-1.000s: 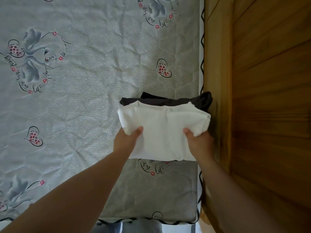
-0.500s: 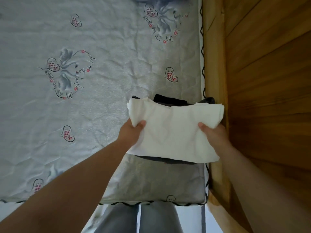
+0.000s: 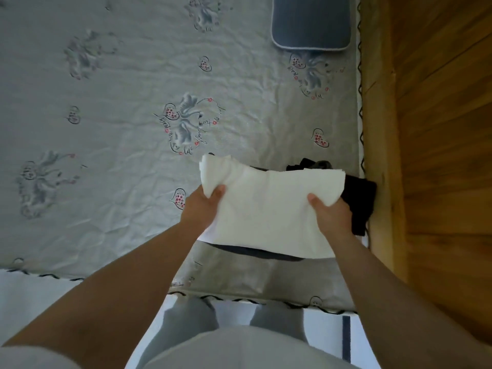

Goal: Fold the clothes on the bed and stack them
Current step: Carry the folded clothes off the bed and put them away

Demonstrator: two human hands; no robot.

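Observation:
A folded white garment [image 3: 269, 206] lies over a pile of dark folded clothes [image 3: 359, 201] at the bed's right side. My left hand [image 3: 202, 207] grips the white garment's left edge, thumb on top. Its right edge is held by my right hand [image 3: 331, 213], thumb on top as well. The dark clothes show beyond the white garment at the right, at the far edge and along the near edge [image 3: 255, 251]. Whether the white garment rests on the pile or hovers just above it cannot be told.
The grey patterned mattress [image 3: 119, 129] stretches left and far. A dark blue cushion [image 3: 311, 22] lies at the far right. A wooden bed frame and wall [image 3: 426, 155] run along the right side. My legs [image 3: 186, 323] stand at the near edge.
The view has pulled back and tilted, so more of the bed and the blue cushion show. The white garment has come over the dark pile, both hands still gripping its edges.

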